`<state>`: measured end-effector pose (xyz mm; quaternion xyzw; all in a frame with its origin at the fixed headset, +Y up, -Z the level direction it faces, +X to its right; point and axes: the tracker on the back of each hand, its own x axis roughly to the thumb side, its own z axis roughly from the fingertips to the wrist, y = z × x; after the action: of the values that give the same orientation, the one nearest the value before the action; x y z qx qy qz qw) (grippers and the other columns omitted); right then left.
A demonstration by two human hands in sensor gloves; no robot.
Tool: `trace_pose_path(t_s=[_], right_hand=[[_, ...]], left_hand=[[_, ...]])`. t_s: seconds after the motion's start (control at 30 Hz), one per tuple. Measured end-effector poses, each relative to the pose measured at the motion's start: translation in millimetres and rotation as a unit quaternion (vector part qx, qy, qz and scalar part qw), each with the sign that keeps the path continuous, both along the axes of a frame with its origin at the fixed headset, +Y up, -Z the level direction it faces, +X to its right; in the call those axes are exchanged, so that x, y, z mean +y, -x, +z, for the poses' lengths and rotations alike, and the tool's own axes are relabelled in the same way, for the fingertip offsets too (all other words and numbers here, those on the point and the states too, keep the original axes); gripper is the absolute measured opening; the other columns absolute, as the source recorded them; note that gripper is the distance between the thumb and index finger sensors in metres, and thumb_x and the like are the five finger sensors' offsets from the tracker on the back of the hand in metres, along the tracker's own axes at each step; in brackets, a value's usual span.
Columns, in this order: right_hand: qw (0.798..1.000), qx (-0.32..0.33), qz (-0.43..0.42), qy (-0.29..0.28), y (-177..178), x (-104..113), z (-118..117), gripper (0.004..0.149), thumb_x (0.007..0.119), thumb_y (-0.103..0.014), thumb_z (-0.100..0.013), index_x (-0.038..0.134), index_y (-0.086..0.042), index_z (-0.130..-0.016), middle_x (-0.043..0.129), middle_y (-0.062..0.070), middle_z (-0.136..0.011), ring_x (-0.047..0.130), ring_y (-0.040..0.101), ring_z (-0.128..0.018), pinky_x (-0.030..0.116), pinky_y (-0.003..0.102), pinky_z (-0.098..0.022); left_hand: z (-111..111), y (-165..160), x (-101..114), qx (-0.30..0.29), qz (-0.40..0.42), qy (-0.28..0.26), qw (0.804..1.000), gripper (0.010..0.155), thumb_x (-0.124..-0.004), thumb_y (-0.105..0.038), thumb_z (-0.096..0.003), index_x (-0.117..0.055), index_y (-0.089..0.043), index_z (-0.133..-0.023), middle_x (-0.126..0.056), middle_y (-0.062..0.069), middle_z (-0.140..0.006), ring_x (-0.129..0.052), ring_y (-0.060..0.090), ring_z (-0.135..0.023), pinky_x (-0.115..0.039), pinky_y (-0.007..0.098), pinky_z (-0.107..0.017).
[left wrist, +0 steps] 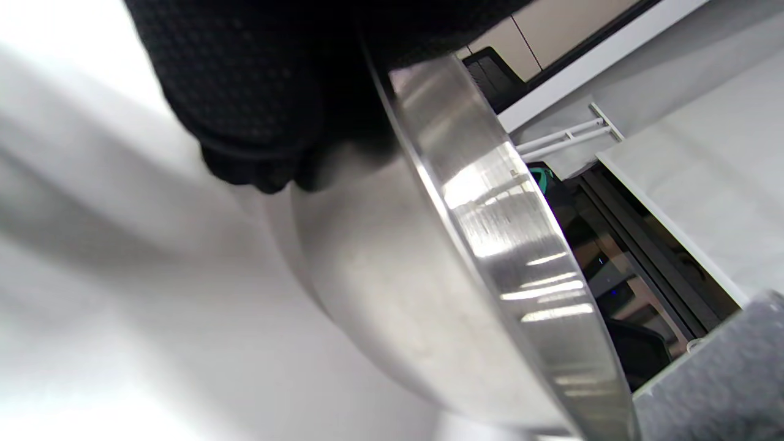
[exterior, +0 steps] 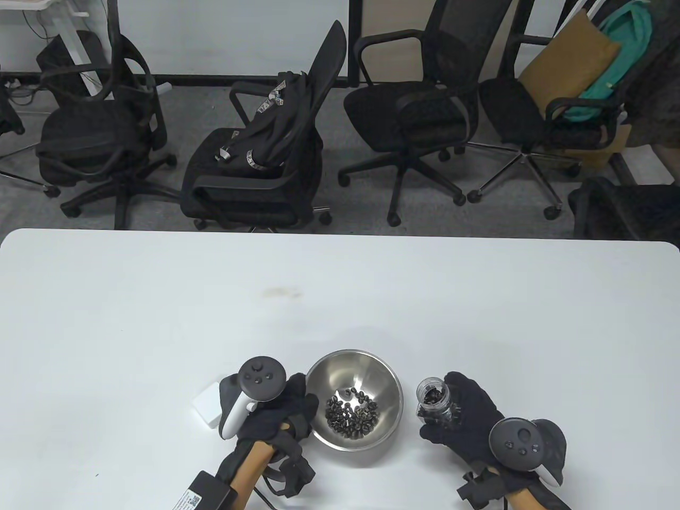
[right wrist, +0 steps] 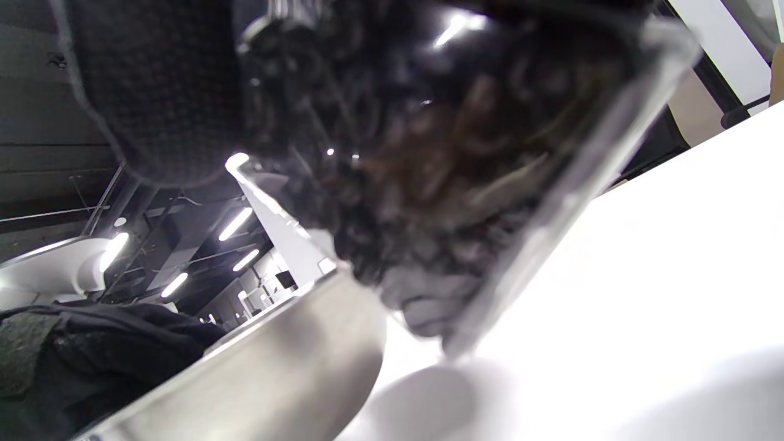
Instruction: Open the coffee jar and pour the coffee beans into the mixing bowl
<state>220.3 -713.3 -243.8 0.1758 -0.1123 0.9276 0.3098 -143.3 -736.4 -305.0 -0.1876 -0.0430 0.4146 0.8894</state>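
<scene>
The coffee jar point(exterior: 436, 401) stands open-mouthed, without a lid, in the grasp of the right hand point(exterior: 467, 419), whose gloved fingers wrap its far and right side; dark coffee beans point(exterior: 433, 396) show through the clear wall. In the right wrist view the jar point(right wrist: 465, 159) fills most of the frame, its contents a dark blur, its upper part cut off by the top edge, and whether its base touches the bench point(exterior: 340, 297) cannot be told. Just left of that hand sits the steel mixing bowl point(exterior: 355, 406), with a layer of beans point(exterior: 352, 414) in its bottom. The left hand point(exterior: 281, 414) is pressed against the bowl's left rim; its fingertips are hidden behind the tracker and the bowl wall, so the exact grip is unclear. The left wrist view shows only a gloved finger point(left wrist: 245, 110) against the bowl's outer wall point(left wrist: 490, 233), strongly blurred. Behind the left hand, partly covered by it, lies a small white box point(exterior: 207, 406). Office chairs point(exterior: 409, 111) stand beyond the bench's far edge.
</scene>
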Motion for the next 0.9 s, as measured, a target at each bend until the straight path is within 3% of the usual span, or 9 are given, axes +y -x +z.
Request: trace_pose_path(t_s=[0.37,0.4,0.57,0.6,0.63,0.87,0.9], right_hand=[[1.0,0.004,-0.016,-0.006,-0.6,0.7,0.4,0.096,0.09,-0.05,-0.045,0.04,0.002,-0.109,0.058,0.027,-0.101,0.07,0.045,-0.086,0.067,0.062,-0.066],[1.0,0.005,-0.017,-0.006,-0.6,0.8,0.4,0.096,0.09,-0.05,-0.045,0.04,0.002,-0.109,0.058,0.027,-0.101,0.07,0.045,-0.086,0.067,0.062,-0.066],[1.0,0.003,-0.012,-0.01,-1.5,1.3,0.5,0.096,0.09,-0.05,-0.045,0.04,0.001,-0.109,0.058,0.027,-0.101,0.07,0.045,-0.086,0.067,0.062,-0.067],[1.0,0.002,-0.013,-0.009,-2.0,1.0,0.2,0.096,0.09,-0.05,-0.045,0.04,0.001,-0.109,0.058,0.027,-0.101,0.07,0.045,-0.086,0.067,0.062,-0.067],[1.0,0.001,-0.013,-0.008,-2.4,0.8,0.0,0.096,0.09,-0.05,-0.045,0.04,0.001,-0.109,0.058,0.027,-0.101,0.07,0.044,-0.086,0.067,0.062,-0.066],[1.0,-0.004,-0.015,-0.009,-5.5,1.0,-1.0,0.096,0.09,-0.05,-0.045,0.04,0.001,-0.109,0.058,0.027,-0.102,0.069,0.044,-0.086,0.067,0.062,-0.067],[1.0,-0.005,-0.015,-0.008,-5.7,1.0,-1.1,0.096,0.09,-0.05,-0.045,0.04,0.001,-0.109,0.058,0.027,-0.102,0.069,0.044,-0.086,0.067,0.062,-0.067]], left_hand=[[-36.6,14.0,-14.1,0.121,0.024,0.013,0.992,0.049,-0.077,-0.007,-0.0639,-0.057,0.002,-0.108,-0.08,0.024,-0.097,-0.106,0.027,-0.061,-0.098,0.023,-0.039],[-40.8,13.9,-15.4,0.13,0.03,0.016,0.991,0.049,-0.077,-0.007,-0.0639,-0.056,0.002,-0.108,-0.08,0.024,-0.097,-0.106,0.027,-0.061,-0.099,0.013,-0.041],[-68.2,6.6,-24.8,0.174,0.057,0.049,0.982,0.05,-0.076,-0.006,-0.064,-0.055,0.002,-0.108,-0.079,0.025,-0.098,-0.106,0.028,-0.062,-0.099,0.014,-0.042],[-73.7,4.5,-26.5,0.184,0.059,0.053,0.98,0.052,-0.076,-0.006,-0.064,-0.055,0.013,-0.107,-0.079,0.025,-0.098,-0.106,0.028,-0.062,-0.099,0.014,-0.042],[-78.1,2.7,-27.8,0.191,0.062,0.058,0.978,0.052,-0.076,-0.006,-0.0641,-0.054,0.013,-0.107,-0.078,0.025,-0.098,-0.107,0.028,-0.062,-0.099,0.014,-0.043],[-103.6,-5.8,-31.7,0.213,0.071,0.073,0.972,0.053,-0.076,-0.007,-0.0645,-0.053,0.013,-0.108,-0.077,0.026,-0.099,-0.106,0.027,-0.064,-0.099,0.014,-0.044],[-105.6,-6.3,-32.0,0.214,0.076,0.076,0.971,0.052,-0.076,-0.008,-0.0648,-0.052,0.003,-0.109,-0.077,0.026,-0.099,-0.106,0.027,-0.065,-0.099,0.014,-0.044]])
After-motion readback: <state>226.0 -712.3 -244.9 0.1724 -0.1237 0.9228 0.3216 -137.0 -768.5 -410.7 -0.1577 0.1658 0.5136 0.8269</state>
